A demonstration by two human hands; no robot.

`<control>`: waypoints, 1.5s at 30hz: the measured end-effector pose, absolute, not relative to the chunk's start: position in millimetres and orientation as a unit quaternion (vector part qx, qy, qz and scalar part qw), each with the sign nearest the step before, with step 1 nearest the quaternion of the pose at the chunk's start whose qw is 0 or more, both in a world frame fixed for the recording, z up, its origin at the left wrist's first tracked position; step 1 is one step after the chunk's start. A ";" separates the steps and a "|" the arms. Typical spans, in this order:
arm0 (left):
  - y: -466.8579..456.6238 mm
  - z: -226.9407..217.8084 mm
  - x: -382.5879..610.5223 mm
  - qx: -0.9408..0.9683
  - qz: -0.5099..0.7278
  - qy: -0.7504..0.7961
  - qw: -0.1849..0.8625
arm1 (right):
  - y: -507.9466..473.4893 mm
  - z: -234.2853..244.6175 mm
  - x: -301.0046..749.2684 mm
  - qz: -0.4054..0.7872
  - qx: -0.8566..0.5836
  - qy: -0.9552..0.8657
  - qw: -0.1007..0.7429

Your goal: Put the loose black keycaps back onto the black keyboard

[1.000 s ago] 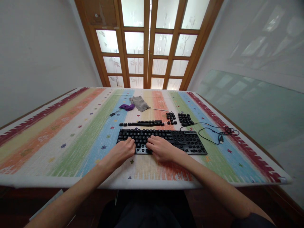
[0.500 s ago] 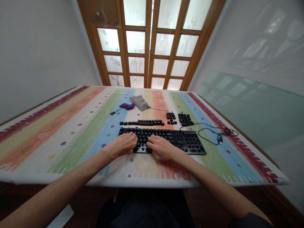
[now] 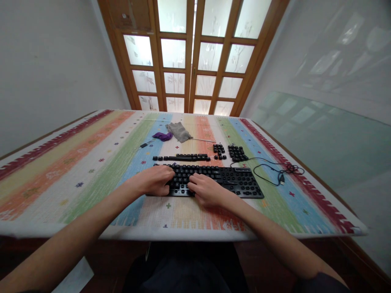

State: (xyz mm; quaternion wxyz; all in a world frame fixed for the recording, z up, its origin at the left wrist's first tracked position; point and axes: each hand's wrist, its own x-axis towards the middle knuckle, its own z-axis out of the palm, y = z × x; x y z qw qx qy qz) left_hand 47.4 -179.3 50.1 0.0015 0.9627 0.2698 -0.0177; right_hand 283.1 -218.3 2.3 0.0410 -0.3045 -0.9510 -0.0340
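A black keyboard [image 3: 241,181] lies flat on the striped tablecloth, keys on its left and middle, bare switch stems on its right part. My left hand [image 3: 155,180] is curled over its left end, fingers on the keys and thumb nearer the front edge. Low in the middle of the board, my right hand [image 3: 205,189] is closed with its fingertips pressed together at the front rows. Whatever is between those fingertips is hidden. Behind the board sits a row of loose black keycaps [image 3: 183,158], with a long space-bar-like piece among them.
More loose keycaps form a small group [image 3: 219,150] and a larger block [image 3: 237,153] at the back right. A black USB cable [image 3: 265,165] coils to the right. Farther back lie a grey cloth [image 3: 179,132], a purple cloth [image 3: 163,136] and a small black item [image 3: 143,145].
My left hand has shifted a little left and away from the front edge, its thumb now apart from the fingers. My right hand stays nearly in place.
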 end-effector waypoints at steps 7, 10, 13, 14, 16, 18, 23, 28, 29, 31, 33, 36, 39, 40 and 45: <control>-192.9 42.1 5.0 0.929 0.156 0.319 0.100 | -216.3 7.1 282.6 -0.023 -0.312 -0.949 0.032; -204.0 33.8 0.9 0.917 0.184 0.337 0.111 | -215.3 9.8 280.8 -0.017 -0.311 -0.950 0.023; -211.3 28.3 4.7 0.912 0.195 0.342 0.113 | -216.1 13.4 279.1 -0.014 -0.313 -0.949 0.015; -212.2 27.2 6.6 0.912 0.198 0.342 0.111 | -216.9 14.7 278.6 -0.014 -0.315 -0.949 0.014; -211.8 25.6 10.1 0.911 0.200 0.345 0.108 | -219.1 16.8 278.1 -0.013 -0.315 -0.949 0.012; -209.3 24.4 12.5 0.910 0.197 0.349 0.106 | -221.6 17.7 278.2 -0.008 -0.312 -0.950 0.011; -201.1 20.8 13.7 0.921 0.158 0.338 0.110 | -225.9 14.4 280.8 -0.007 -0.298 -0.954 0.027; -198.8 19.5 14.4 0.921 0.145 0.349 0.100 | -226.7 10.9 285.3 -0.009 -0.291 -0.956 0.042; -199.3 20.0 15.0 0.920 0.145 0.350 0.096 | -226.9 10.8 286.1 -0.009 -0.290 -0.956 0.046; -200.5 21.4 16.9 0.921 0.141 0.352 0.087 | -227.6 11.1 287.6 -0.007 -0.291 -0.955 0.051; -201.2 22.5 19.2 0.921 0.136 0.357 0.080 | -228.3 11.7 288.4 -0.005 -0.291 -0.955 0.054; -200.4 22.5 22.0 0.916 0.131 0.371 0.077 | -228.1 12.6 288.2 -0.004 -0.287 -0.956 0.061; -199.4 21.1 22.4 0.919 0.127 0.365 0.077 | -224.9 14.7 286.9 -0.005 -0.282 -0.957 0.075; -199.3 20.4 22.0 0.922 0.131 0.356 0.077 | -223.1 16.0 286.4 -0.004 -0.282 -0.956 0.081; -200.2 16.1 18.4 0.929 0.168 0.323 0.074 | -209.1 26.2 283.4 0.027 -0.296 -0.947 0.122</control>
